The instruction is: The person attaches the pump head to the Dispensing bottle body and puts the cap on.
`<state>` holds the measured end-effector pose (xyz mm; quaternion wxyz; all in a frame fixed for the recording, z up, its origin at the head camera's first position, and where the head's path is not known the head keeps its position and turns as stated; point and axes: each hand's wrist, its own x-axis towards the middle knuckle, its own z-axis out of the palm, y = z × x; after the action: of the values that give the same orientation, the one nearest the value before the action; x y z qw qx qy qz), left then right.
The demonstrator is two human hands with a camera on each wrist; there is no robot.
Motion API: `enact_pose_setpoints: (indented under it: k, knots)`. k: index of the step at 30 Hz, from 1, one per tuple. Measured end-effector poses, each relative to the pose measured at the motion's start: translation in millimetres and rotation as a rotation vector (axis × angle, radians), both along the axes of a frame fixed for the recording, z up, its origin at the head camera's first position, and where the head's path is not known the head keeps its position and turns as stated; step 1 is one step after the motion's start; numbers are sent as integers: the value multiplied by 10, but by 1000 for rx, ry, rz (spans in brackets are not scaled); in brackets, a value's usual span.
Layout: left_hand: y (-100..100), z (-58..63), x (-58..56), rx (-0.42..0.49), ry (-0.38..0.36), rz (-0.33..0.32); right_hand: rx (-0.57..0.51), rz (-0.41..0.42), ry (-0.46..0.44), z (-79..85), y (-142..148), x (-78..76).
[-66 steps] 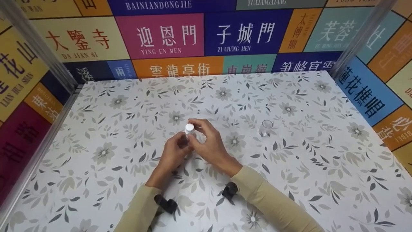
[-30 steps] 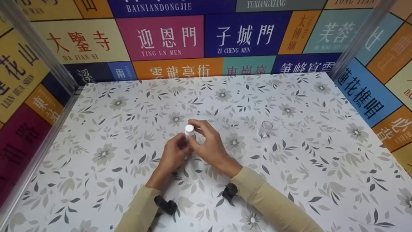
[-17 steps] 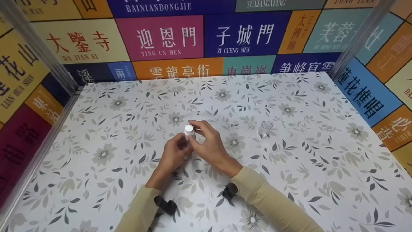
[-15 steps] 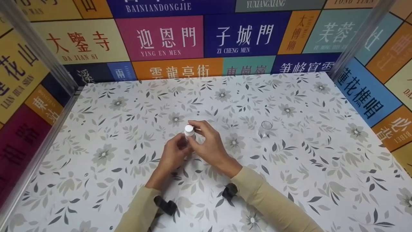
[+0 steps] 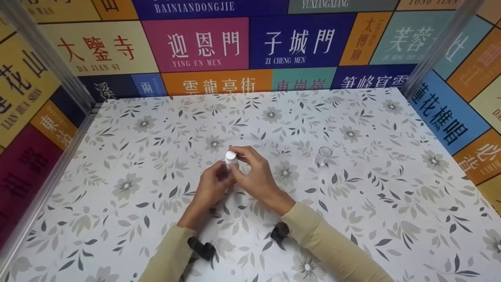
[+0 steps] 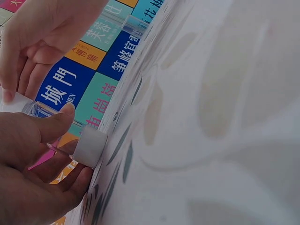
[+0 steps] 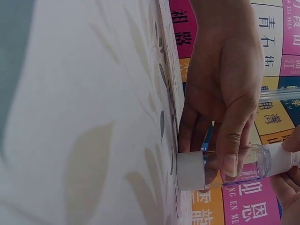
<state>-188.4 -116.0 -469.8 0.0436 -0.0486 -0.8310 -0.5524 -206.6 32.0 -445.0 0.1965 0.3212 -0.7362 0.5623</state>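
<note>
At your far left, yellow and dark red lettered panels (image 5: 23,84) stand beyond the edge of the table. Coming inward, your left sleeve (image 5: 168,254) is tan, with a black wrist mount (image 5: 201,248) at its cuff. Your left hand (image 5: 213,182) has its fingers curled and its thumb bent toward them, parted only by the thickness of the bottle (image 5: 231,157) they hold. Both wrist views show this grip on the clear middle (image 7: 239,164) of the bottle, just above its white base (image 6: 90,146). The bottle is upright in front of you, near the middle of the flowered tablecloth (image 5: 352,243), its white base down at the cloth.

Next comes your right hand (image 5: 256,172), higher on the bottle than the left. You have its thumb on the near side and a finger reaching round the far side, pinching the white top (image 7: 280,159) with little gap beyond the bottle's own width. Its remaining fingers are partly hidden in the head view. Behind this hand is a second black mount (image 5: 280,232) beside your right sleeve (image 5: 336,243). Further right, well apart from your fingers, a small clear cup (image 5: 324,156) stands on the cloth. At the far right you face blue and orange panels (image 5: 446,111).
</note>
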Motion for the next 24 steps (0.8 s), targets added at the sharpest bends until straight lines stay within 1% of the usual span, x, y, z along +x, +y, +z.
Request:
enact_pose_setpoints:
  k: [3,6,13,19,24]
  knots:
    - [1,2,-4,2,-6,-7,6,-7,7,-6,3,-5]
    - [-1,-1,-5,0,-6,-9,-1,-5,-5,-6,2,3]
    - [-5,-13,-5,6,13,-18,8,-2,-14,-22,-1,-1]
    - [-5,-22,-18,12,9,-9,12,-4,-8,-16,0,-13]
    - [-3,-19,-13,17,19,-8,-10,2,-15,-1,2,-14]
